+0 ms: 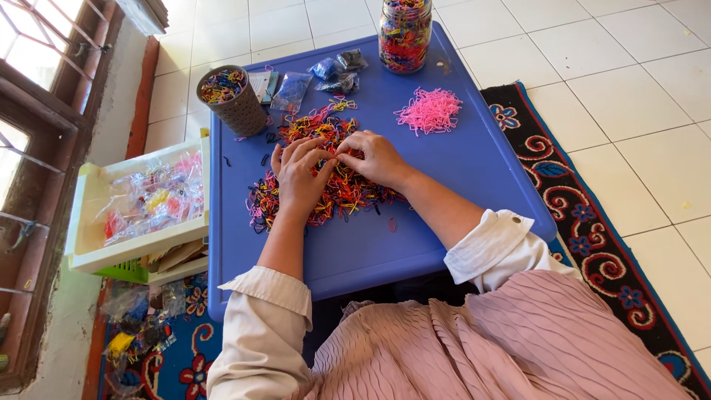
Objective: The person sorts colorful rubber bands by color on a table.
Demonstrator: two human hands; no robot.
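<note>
Pleated pink garment point(489, 348) nearest cam. Left hand point(300, 178) & right hand point(378, 157) pinch bands atop mixed band pile point(326, 189) on desk point(415, 237). Pink bands point(429, 111) sorted beyond right hand; most of the pile is unsorted.

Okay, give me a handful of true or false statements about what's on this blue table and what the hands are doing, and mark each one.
1. Both hands rest on the mixed-colour pile of small elastic bands. True: left hand, right hand.
2. The glass jar is empty. False: it is full of coloured bands.
3. A separate heap of pink bands lies apart from the mixed pile. True.
4. The perforated cup lies tipped over. False: it stands upright, holding bands.
5. The table is red. False: it is blue.
</note>
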